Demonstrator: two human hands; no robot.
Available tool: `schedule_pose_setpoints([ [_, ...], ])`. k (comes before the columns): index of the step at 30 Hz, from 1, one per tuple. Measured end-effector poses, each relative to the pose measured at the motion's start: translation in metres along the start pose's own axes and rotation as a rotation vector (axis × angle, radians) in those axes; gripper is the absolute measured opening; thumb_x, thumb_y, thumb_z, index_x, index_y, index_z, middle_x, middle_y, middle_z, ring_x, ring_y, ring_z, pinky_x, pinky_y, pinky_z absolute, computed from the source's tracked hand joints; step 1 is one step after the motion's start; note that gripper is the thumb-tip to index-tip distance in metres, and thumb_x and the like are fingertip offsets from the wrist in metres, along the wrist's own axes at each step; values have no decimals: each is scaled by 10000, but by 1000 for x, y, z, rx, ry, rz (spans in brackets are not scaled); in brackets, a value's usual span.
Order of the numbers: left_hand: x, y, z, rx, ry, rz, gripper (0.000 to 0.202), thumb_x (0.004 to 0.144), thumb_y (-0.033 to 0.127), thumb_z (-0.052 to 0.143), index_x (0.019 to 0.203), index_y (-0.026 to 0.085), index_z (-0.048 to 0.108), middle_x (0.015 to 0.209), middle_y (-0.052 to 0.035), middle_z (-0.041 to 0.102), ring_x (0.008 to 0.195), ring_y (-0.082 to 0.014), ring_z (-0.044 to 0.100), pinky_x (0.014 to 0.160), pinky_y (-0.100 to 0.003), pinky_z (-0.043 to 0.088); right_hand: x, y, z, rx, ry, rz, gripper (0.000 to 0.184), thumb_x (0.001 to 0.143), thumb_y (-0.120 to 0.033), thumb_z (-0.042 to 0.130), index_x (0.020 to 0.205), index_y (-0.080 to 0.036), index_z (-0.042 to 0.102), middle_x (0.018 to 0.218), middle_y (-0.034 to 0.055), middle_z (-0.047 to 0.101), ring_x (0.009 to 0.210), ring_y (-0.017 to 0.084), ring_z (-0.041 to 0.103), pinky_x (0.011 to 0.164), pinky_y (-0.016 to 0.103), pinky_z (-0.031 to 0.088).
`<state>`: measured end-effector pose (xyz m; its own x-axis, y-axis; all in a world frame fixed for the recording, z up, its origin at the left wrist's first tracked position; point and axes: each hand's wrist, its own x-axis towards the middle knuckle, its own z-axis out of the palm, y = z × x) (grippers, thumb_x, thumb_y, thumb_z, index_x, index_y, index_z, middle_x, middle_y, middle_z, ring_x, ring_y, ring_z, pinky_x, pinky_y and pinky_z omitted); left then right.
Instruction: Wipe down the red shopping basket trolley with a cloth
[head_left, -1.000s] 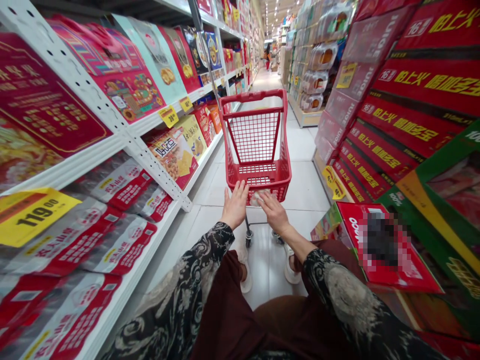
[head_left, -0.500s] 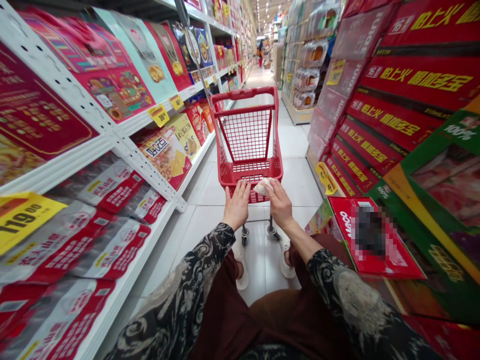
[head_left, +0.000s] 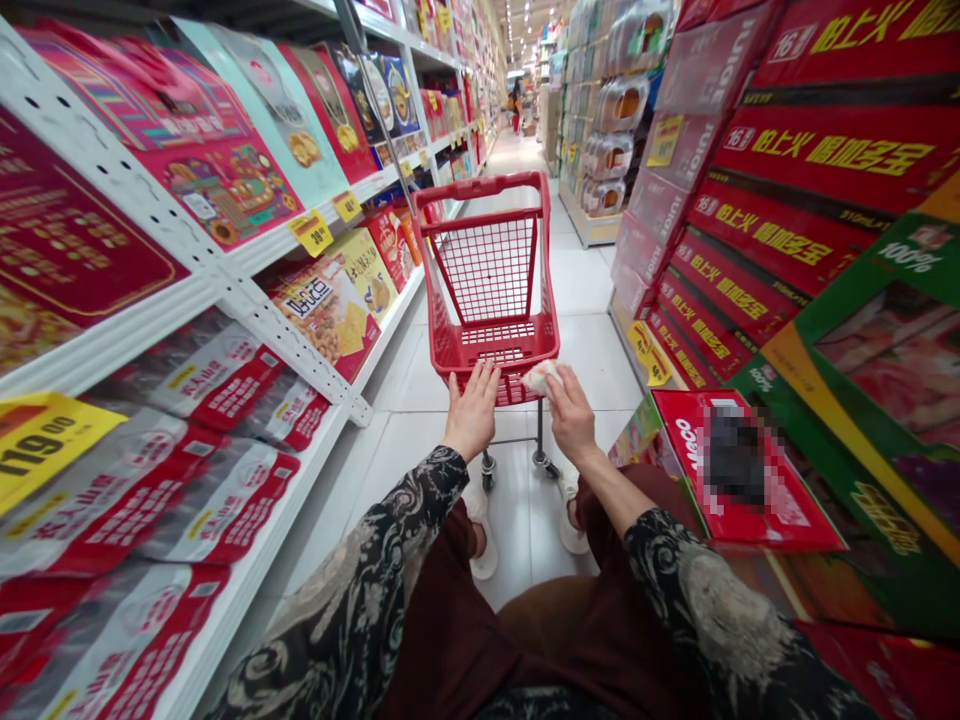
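A small red shopping cart (head_left: 491, 290) stands in the aisle right in front of me, its basket bare. My left hand (head_left: 471, 410) rests on the cart's near rim with the fingers stretched over it. My right hand (head_left: 571, 412) is just right of it at the same rim, pinching a crumpled white tissue (head_left: 538, 377). My patterned sleeves, dark red trousers and white shoes show below.
White shelves (head_left: 225, 280) on the left carry red gift boxes, snack boxes and yellow price tags. Stacked red and green drink cartons (head_left: 780, 230) line the right side, one red box (head_left: 742, 470) jutting near my right arm. The white tiled aisle runs ahead; a person stands far off.
The cart and both hands have shifted left and slightly up in view. My right hand has lifted off the rim a little, and the white tissue shows more clearly.
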<state>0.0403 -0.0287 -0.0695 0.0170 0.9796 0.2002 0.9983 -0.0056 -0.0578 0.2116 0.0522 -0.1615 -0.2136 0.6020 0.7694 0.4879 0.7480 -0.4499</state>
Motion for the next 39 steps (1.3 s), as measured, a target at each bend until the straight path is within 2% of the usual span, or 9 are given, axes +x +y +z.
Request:
schedule_pose_setpoints([
  [5,6,11,-1,-26,13,-22,717,739,46,356,1449,94,266,1543,-116,193,1435,-239,170,1130,-603,120,29,-2,3,21,49,46,422,924,-152,388,1326,-222,495,1463,66,407,1386,191,326,1141,429,340],
  [11,8,16,-6,-29,-34,-15,715,741,57,350,1450,93,260,1543,-105,196,1437,-234,165,1125,-616,107,-7,12,27,10,-79,180,384,891,-148,450,1258,-176,559,1460,113,400,1348,220,391,1095,405,396],
  [15,7,14,-5,-21,-35,-15,718,739,58,350,1451,95,259,1545,-98,191,1438,-230,160,1123,-620,109,-29,17,23,16,-191,200,369,856,-119,466,1192,-165,611,1396,120,482,1285,240,472,1036,413,454],
  [18,7,14,-5,-30,-34,-9,718,732,62,358,1445,94,273,1543,-99,200,1437,-232,165,1123,-623,98,-22,15,10,20,-119,198,429,852,-85,384,1221,-160,592,1386,121,491,1297,228,456,1058,419,429],
  [21,8,16,-4,-51,-22,-27,725,723,72,371,1442,86,278,1543,-99,201,1437,-232,164,1131,-609,85,5,10,-1,7,12,210,496,842,-59,346,1301,-135,519,1439,131,421,1360,203,365,1125,411,342],
  [25,9,20,-3,-57,-6,-43,740,719,82,385,1449,92,263,1548,-103,186,1439,-234,155,1133,-601,96,34,8,6,9,74,217,577,799,-22,330,1342,-164,462,1455,92,406,1367,161,344,1133,393,330],
  [31,9,19,-5,-37,-39,-3,725,736,83,375,1451,97,259,1543,-108,201,1434,-234,175,1128,-610,94,-4,14,35,13,39,283,522,816,-62,338,1307,-145,493,1353,122,518,1284,168,463,1047,339,441],
  [35,6,8,-4,-25,-4,9,723,732,75,380,1447,103,275,1545,-108,200,1437,-236,161,1138,-588,95,-10,13,21,10,41,251,524,825,-68,345,1321,-153,491,1385,123,485,1320,193,422,1077,379,412],
  [39,4,-7,-4,-18,45,-124,714,740,101,394,1443,74,273,1545,-137,190,1437,-260,158,1133,-595,119,31,3,0,15,67,164,547,853,-56,341,1375,-190,436,1473,82,379,1388,201,316,1147,435,313],
])
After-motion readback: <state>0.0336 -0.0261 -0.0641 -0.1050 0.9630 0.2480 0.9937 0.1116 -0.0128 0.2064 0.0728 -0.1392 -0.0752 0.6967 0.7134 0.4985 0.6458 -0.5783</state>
